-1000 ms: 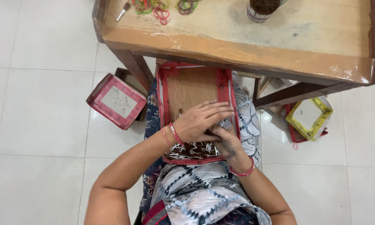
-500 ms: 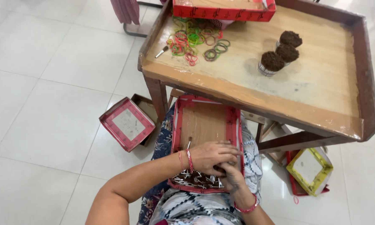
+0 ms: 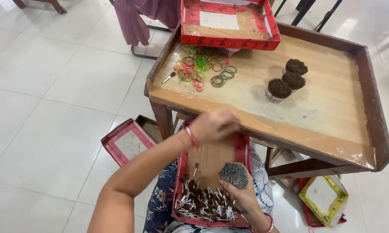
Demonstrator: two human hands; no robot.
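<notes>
Wooden tabletop (image 3: 263, 92) carries three finished bundles (image 3: 288, 80) at 1 o'clock. Right hand (image 3: 242, 194) fingers grip a bundle (image 3: 234, 174). Left hand (image 3: 214, 125) fingers are curled, contents indeterminate; loose sticks (image 3: 203, 203) remain in the tray (image 3: 179, 181).

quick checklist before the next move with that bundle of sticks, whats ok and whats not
1. Bundle gripped in the right hand, ends up: ok.
2. Left hand free to take something: looks empty, but blurred, so cannot tell.
3. Rubber bands available on the wooden table: ok, a loose pile at its far left end.
4. Band already round the bundle: cannot tell, the fingers cover its side.
5. Lap tray steady: ok, lying flat on the lap, loose sticks heaped at its near end.
6. Finished bundles clear of the bands: ok, three stand apart to the right.
</notes>
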